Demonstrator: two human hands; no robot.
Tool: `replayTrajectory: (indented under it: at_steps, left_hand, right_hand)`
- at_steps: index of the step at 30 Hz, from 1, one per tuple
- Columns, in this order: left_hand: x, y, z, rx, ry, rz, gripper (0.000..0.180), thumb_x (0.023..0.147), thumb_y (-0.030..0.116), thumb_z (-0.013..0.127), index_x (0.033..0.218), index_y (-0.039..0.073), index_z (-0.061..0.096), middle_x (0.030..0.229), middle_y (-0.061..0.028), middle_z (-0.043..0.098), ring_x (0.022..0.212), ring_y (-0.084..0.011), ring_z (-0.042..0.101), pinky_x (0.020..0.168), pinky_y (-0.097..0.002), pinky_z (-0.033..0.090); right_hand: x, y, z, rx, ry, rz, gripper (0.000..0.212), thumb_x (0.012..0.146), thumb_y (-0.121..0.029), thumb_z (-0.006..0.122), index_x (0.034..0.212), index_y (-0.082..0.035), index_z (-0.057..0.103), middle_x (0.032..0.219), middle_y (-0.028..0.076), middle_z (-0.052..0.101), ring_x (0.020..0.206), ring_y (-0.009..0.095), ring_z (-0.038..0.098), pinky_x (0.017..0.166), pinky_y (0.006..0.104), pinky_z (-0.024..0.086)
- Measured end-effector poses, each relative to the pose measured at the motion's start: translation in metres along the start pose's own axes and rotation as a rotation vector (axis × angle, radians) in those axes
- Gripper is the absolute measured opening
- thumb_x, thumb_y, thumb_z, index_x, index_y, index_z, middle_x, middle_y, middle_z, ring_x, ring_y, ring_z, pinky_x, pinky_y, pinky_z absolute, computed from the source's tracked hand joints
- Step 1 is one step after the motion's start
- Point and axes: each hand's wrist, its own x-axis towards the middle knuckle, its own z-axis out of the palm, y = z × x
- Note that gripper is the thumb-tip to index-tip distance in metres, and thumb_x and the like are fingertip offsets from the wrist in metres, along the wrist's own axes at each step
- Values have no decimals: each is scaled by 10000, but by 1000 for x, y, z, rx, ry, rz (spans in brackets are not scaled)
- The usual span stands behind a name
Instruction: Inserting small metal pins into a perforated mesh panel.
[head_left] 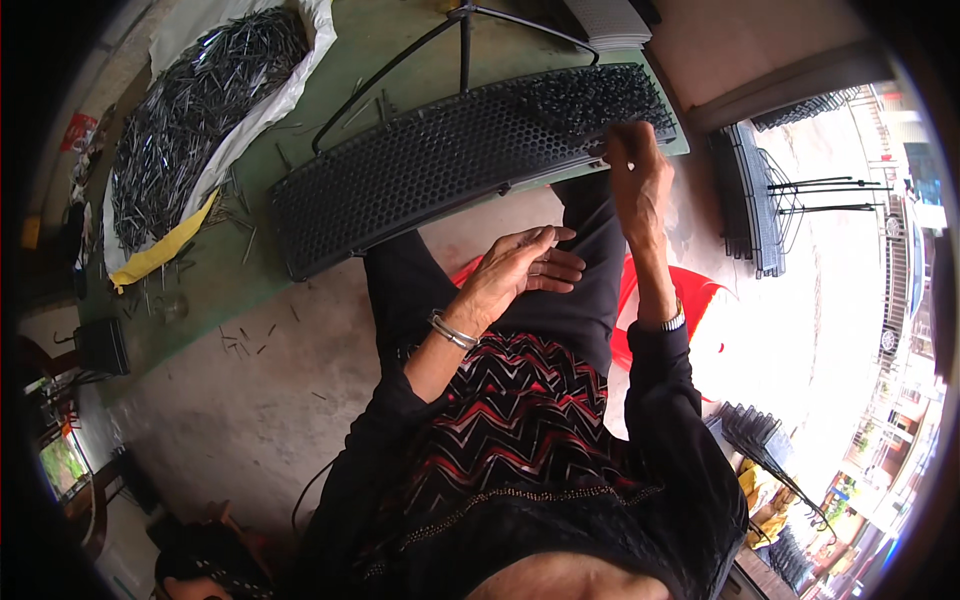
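Note:
A long black perforated panel point(400, 175) lies at the near edge of the green table, its face full of round holes. Thin dark pins point(590, 100) stand densely in its right end. At that end's near edge is my right hand point(640, 180), fingers closed in a pinch; what they hold, if anything, is too small to make out. My left hand point(525, 265) hovers above my lap, just short of the panel. Its fingers are stretched out and slightly cupped, apart from the thumb, and nothing shows clearly in them; part of the palm is hidden.
An open white sack point(318, 40) heaped with loose metal pins point(210, 110) rests on the left of the green table point(235, 275). A black rod frame point(465, 50) rises behind the panel. Grey perforated sheets point(608, 22) stand beyond. Red plastic point(690, 290) shows beneath me; finished-looking racks point(750, 200) stand right.

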Motion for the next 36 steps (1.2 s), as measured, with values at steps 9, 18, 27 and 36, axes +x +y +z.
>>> replayTrajectory:
  at_steps: [9,18,27,36]
  left_hand:
    - [-7,4,-5,18,37,25,428,967,343,484,1201,-11,534,960,-183,652,870,-238,658,751,-323,557]
    - [-9,6,-4,26,47,20,413,968,336,485,1189,-8,546,951,-169,654,859,-224,659,735,-313,559]
    - [-10,-1,-7,19,51,13,390,968,308,490,1180,-12,554,947,-168,656,841,-217,663,721,-296,561]
    - [-15,1,-9,27,46,34,401,960,304,507,1188,-23,551,950,-169,655,844,-213,661,722,-294,562]
  right_hand:
    - [11,23,13,-125,-48,-208,51,907,-62,522,941,-28,539,736,117,632,659,239,638,601,336,480]
    - [8,27,14,-155,-115,-184,63,927,-70,490,963,-56,540,735,93,627,656,206,636,604,319,481]
    - [4,26,16,-114,-67,-218,63,929,-76,494,948,-62,553,758,84,640,692,212,646,622,321,486]
    - [5,24,20,-156,-96,-231,48,903,-58,523,945,-60,548,805,124,642,732,273,644,648,347,487]
